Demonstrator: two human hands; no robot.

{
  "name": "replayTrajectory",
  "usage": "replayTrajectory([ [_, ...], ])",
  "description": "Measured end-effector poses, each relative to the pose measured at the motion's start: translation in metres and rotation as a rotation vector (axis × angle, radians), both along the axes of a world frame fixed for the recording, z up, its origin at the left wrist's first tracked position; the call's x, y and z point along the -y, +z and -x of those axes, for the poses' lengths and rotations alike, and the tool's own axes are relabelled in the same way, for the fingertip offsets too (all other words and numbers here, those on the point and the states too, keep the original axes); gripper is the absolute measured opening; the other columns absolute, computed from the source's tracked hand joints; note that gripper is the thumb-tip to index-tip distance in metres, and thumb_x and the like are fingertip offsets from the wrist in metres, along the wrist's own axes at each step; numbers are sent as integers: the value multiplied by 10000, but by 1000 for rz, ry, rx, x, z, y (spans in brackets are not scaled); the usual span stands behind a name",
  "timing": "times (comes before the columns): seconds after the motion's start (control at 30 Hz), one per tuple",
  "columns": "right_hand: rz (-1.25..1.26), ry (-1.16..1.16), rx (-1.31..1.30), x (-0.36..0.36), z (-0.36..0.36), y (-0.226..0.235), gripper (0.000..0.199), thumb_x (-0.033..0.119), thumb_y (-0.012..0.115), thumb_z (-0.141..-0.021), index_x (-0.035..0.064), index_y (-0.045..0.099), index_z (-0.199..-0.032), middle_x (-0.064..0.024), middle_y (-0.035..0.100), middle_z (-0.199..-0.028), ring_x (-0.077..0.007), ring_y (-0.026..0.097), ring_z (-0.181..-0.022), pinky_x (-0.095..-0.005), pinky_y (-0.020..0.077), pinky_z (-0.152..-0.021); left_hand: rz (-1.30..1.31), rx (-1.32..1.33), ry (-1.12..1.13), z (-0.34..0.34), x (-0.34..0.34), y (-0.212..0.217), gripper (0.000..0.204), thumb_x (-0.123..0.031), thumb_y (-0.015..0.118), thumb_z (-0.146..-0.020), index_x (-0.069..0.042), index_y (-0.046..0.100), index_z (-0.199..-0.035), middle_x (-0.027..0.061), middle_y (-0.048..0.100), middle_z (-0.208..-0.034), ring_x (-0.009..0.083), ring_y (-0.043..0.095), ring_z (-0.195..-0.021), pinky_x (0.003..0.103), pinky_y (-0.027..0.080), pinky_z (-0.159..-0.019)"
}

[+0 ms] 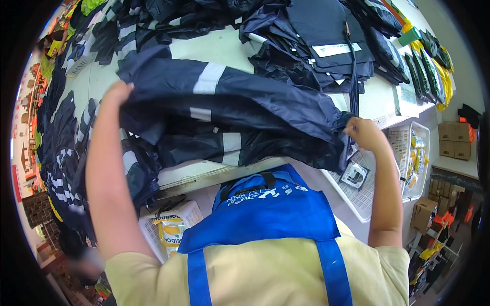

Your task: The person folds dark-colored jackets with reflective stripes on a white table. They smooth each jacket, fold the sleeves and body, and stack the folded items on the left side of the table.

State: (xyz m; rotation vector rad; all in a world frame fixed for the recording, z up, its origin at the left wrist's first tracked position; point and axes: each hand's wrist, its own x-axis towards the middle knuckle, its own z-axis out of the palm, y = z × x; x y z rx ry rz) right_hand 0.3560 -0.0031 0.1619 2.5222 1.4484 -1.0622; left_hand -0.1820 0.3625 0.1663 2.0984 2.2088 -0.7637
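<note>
Stretched between my hands, just above the worktable, is a navy garment (270,97) with silvery reflective bands; it looks like rain trousers. My left hand (120,93), slightly blurred, grips one end at the far left. Closed round the gathered edge at the other end is my right hand (363,133). The cloth sags in folds between them, and its lower layer lies along the table's near edge. My fingertips are partly hidden by the fabric.
Dark folded garments (326,28) are stacked at the back right, with a cord hanging over them. Loose navy garments (64,163) heap at the left. White crates (365,204) with packets stand at the right, another crate (196,211) below the table (204,174). Cardboard boxes (454,140) sit farther right.
</note>
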Motion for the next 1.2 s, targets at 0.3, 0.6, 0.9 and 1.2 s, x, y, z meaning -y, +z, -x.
replayTrajectory([
  [0.3, -364, 462, 202, 25, 64, -72, 625, 255, 778, -699, 53, 530, -1236, -148, 537, -1255, -355, 462, -1235, -459, 365, -1029, 211, 1090, -1011, -210, 179, -59, 368, -154, 648, -791, -89, 625, -1152, 129, 621, -1162, 300, 567, -1090, 393, 455, -929],
  [0.6, -456, -160, -28, 18, 31, -115, 169, 132, 663, -803, -10, 635, -890, -186, 661, -833, -371, 636, -800, -399, 508, -729, 407, 978, -994, -275, 183, -145, 162, -171, 606, -852, -97, 655, -987, 119, 667, -946, 323, 622, -921, 398, 500, -801],
  [0.9, -184, -434, -316, 2, 9, -144, 159, 85, 726, -767, 4, 591, -744, -87, 636, -627, -149, 648, -556, -277, 508, -534, 561, 803, -622, -302, 170, -155, 168, -202, 733, -739, -91, 705, -862, 107, 696, -878, 283, 657, -886, 372, 514, -784],
  [1.2, -125, -487, -304, -6, 10, -139, 178, 103, 735, -766, 10, 591, -717, -78, 633, -620, -145, 645, -553, -273, 510, -540, 687, 669, -616, -314, 147, -156, 168, -202, 787, -688, -90, 707, -783, 110, 690, -819, 269, 662, -809, 360, 514, -728],
])
